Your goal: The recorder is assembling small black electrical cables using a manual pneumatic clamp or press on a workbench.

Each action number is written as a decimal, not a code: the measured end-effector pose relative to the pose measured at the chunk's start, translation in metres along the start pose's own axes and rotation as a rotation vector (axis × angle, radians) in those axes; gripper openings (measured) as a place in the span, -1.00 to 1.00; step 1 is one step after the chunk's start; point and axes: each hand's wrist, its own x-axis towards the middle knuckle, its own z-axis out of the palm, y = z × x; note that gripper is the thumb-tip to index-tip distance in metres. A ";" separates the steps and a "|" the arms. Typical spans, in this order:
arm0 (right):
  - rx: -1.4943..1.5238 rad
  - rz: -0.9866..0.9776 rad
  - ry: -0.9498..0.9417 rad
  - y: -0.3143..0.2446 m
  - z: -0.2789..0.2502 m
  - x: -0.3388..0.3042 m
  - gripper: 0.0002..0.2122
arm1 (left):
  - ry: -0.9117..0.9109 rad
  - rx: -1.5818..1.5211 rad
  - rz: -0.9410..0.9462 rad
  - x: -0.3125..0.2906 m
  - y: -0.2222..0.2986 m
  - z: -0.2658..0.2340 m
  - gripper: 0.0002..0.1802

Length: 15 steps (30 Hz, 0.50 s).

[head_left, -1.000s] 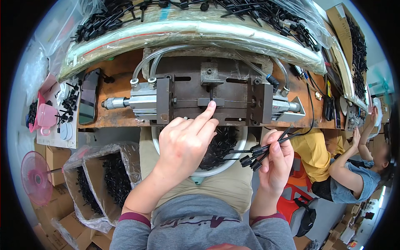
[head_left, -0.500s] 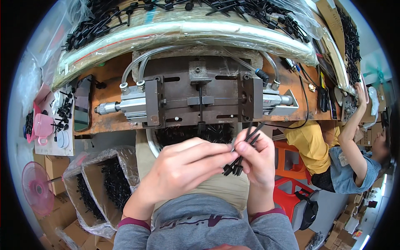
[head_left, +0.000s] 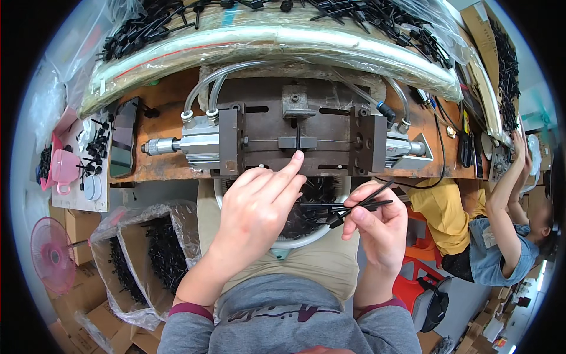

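**Forefinger at the press slot, rods pinched in the other hand**

The left hand (head_left: 256, 206) reaches toward twelve o'clock, its forefinger stretched out with the tip touching the lower edge of the small dark metal block (head_left: 298, 142) at the middle of the grey steel pneumatic press fixture (head_left: 295, 133). The remaining fingers are loosely curled; whether anything sits under the fingertip cannot be told.

The right hand (head_left: 377, 227), at about four o'clock from that block, pinches a small bundle of thin black plastic rods (head_left: 348, 205) between thumb and forefinger. The rods fan out toward nine and ten o'clock, their free ends over the white round bowl of black parts (head_left: 312, 200), well apart from the fixture slot.

The left hand covers much of the bowl, and the table edge hides its far rim. The rods' held ends are lost inside the fingers, so their number is unclear. At three o'clock another person in a yellow top (head_left: 448, 215) sits, arms raised, partly cut by the picture's rim.
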 end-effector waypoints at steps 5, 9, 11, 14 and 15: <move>-0.052 -0.028 0.031 -0.003 -0.003 -0.004 -0.85 | -0.004 0.042 -0.021 0.007 -0.001 0.001 -0.72; -0.059 0.008 0.078 -0.001 -0.006 -0.005 -0.89 | -0.015 0.045 -0.026 0.007 -0.001 0.002 -0.72; -0.059 0.026 0.096 0.001 -0.004 -0.002 -0.91 | -0.009 0.003 -0.032 0.006 -0.002 0.001 -0.72; -0.072 0.038 0.112 0.004 -0.004 0.000 -0.93 | -0.015 -0.212 -0.011 0.004 0.000 -0.009 -0.69; -0.079 0.043 0.115 0.006 -0.003 0.001 -0.93 | -0.032 -0.343 0.011 0.000 0.003 -0.014 -0.68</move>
